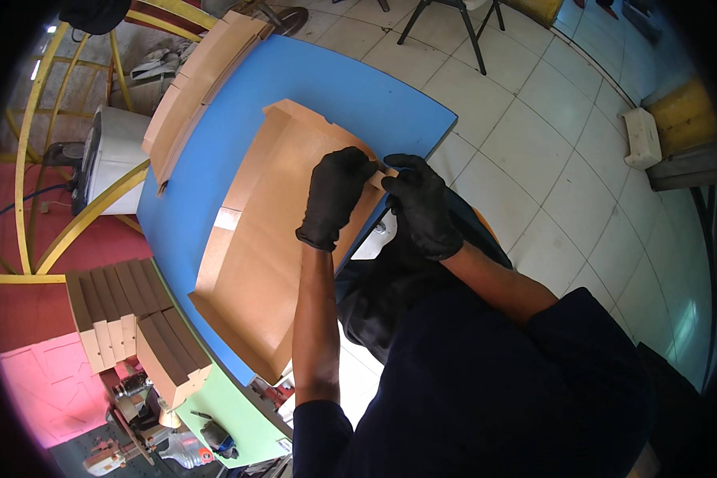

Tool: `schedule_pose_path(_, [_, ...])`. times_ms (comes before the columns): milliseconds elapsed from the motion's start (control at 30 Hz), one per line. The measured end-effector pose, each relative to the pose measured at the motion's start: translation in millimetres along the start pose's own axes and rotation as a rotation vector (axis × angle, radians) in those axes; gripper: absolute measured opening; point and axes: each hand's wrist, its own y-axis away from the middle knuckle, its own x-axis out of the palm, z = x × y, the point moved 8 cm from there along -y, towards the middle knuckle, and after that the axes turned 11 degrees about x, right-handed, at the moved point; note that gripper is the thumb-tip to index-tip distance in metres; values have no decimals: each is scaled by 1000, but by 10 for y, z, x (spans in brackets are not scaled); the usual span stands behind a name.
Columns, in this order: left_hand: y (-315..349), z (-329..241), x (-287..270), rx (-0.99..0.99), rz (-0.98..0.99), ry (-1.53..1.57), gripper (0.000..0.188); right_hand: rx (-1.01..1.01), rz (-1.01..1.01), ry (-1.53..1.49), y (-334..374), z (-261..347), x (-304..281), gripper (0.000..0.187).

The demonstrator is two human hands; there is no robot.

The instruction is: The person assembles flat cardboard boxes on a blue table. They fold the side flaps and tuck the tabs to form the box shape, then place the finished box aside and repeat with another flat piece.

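Note:
A brown cardboard box [255,247], partly folded with its sides raised, lies open on the blue table [319,72] in front of me. Black gloves cover both hands. At the box's right far corner, my left hand [333,195] is closed, its fingers pinching the cardboard flap. Facing it from the right, my right hand [422,205] also pinches that flap, just over the table's edge. The fingertips nearly meet and hide part of the corner. A light, shiny patch shows on the box's left side wall.
Flattened cardboard pieces [207,84] lie along the table's far left edge. Several brown boxes [115,307] are stacked at the lower left, beside a green table [235,410]. A yellow metal frame [88,219] and a white tub [119,155] stand left. A chair [462,24] stands beyond.

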Motion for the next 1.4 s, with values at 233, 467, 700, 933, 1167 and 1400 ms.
schedule_pose_path(233, [173,328,157,-521,-67,702,16,-36,9,48,11,66,32,35])
schedule_pose_path(467, [238,437,223,-487,-97,789,22,-18,-19,138,-41,146,83,38])
schedule_pose_path(700, [126,341,78,-187,-82,661,24,-19,55,181,-173,198,138,40])
schedule_pose_path(933, [233,468,177,-461,-93,852,21,87,129,374,-29,417,249,42])
schedule_pose_path(1167, [262,467,158,-333,-94,749,25,-72,84,455,-159,726,-157,28])
schedule_pose_path(1400, [370,-532,133,146,68,128,21,-259,106,630,-267,1064,-76,38])
